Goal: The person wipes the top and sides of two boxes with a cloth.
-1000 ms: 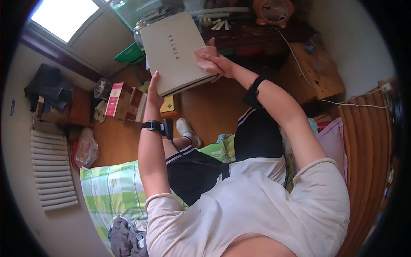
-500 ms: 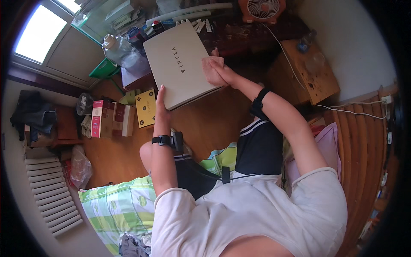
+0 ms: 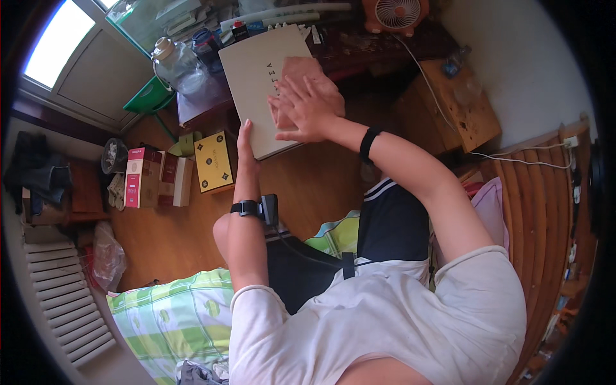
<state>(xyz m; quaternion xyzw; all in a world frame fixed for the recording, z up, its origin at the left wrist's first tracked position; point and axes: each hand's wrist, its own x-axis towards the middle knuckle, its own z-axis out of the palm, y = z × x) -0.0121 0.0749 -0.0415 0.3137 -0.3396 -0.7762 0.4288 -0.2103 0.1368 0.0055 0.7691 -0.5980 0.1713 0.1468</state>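
Observation:
A flat white box (image 3: 247, 77) with dark lettering on its lid is tilted in front of me, its far end by the dark desk. My left hand (image 3: 246, 146) grips its near left edge, thumb up along the side and the other fingers hidden. On the lid's right side lies a crumpled pink cloth (image 3: 307, 69), partly hanging over the right edge. Spread flat over this cloth, my right hand (image 3: 307, 114) presses it against the lid with fingers apart.
The dark desk (image 3: 359, 54) carries an orange fan (image 3: 396, 14), a large clear jug (image 3: 176, 70) and several small items. A yellow box (image 3: 213, 162) and red-and-white cartons (image 3: 142, 176) stand on the floor at left. A small wooden table (image 3: 471, 109) is at right.
My right hand has moved left from the box's right edge onto its lid. The cloth, bunched before, is now spread wider under opened fingers. My left hand keeps its hold.

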